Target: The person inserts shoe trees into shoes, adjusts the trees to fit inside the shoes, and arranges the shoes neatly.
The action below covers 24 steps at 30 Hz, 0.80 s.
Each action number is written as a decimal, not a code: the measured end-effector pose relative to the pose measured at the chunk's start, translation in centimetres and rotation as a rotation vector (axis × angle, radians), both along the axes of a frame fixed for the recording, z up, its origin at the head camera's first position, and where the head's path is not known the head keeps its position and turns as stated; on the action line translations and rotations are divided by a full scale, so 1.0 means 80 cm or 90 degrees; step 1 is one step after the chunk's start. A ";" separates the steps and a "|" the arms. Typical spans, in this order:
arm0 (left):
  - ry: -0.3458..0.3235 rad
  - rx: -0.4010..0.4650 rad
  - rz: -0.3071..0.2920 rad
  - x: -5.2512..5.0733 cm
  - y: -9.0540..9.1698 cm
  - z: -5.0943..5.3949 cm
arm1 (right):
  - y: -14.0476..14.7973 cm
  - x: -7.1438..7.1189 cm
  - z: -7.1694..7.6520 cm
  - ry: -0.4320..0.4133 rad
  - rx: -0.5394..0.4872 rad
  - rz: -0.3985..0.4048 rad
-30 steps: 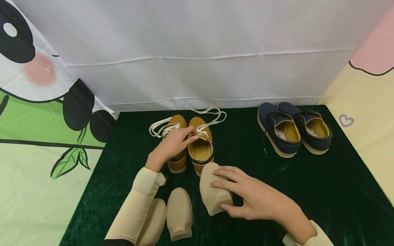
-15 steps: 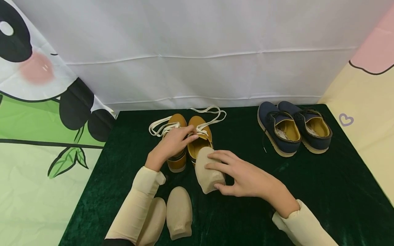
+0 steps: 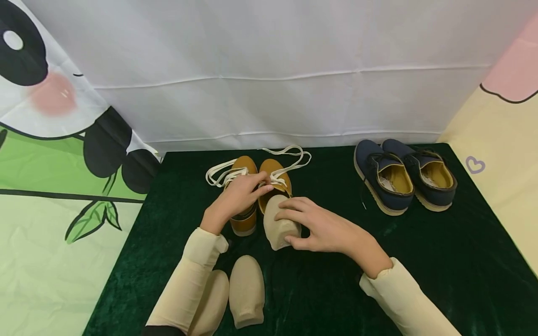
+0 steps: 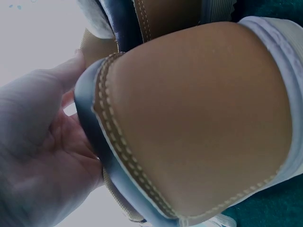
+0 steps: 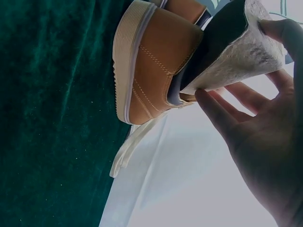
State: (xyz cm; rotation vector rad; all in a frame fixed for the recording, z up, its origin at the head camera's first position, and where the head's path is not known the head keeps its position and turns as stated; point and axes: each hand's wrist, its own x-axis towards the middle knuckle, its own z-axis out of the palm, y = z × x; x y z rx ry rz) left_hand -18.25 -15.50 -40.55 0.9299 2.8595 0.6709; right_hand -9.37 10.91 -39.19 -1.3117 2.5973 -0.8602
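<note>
In the head view, a pair of tan lace-up shoes stands at the middle back, toes away from me. My left hand [image 3: 239, 196] reaches across the left tan shoe [image 3: 244, 226], its thumb and finger pinching the tongue area of the right tan shoe [image 3: 275, 170]. The left wrist view shows a tan heel [image 4: 199, 109] close up in front of that hand. My right hand [image 3: 321, 226] grips a beige moulded-pulp shoe insert [image 3: 275, 224] by its blunt end. Its rounded end is at the right shoe's opening; the right wrist view shows the insert [image 5: 241, 56] tilted there.
Two more beige inserts [image 3: 246, 291] lie in front, one partly behind my left sleeve. A pair of navy shoes [image 3: 388, 182] stands at the back right. Loose white laces [image 3: 300, 156] trail behind the tan shoes on the dark green cloth [image 3: 328, 289]. White fabric [image 3: 294, 107] hangs behind.
My right hand has carried the shoe insert forward and slightly left, from in front of the right tan shoe to over its opening. The left hand stays in place.
</note>
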 end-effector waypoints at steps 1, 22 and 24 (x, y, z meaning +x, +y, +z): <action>0.000 0.000 0.001 0.000 0.000 0.000 | -0.001 -0.002 0.000 -0.003 0.002 -0.002; 0.004 0.005 -0.002 0.000 0.000 -0.001 | -0.014 -0.019 -0.019 -0.076 -0.070 -0.086; 0.003 0.003 -0.003 -0.001 -0.001 -0.001 | -0.014 -0.019 -0.024 -0.049 -0.081 -0.094</action>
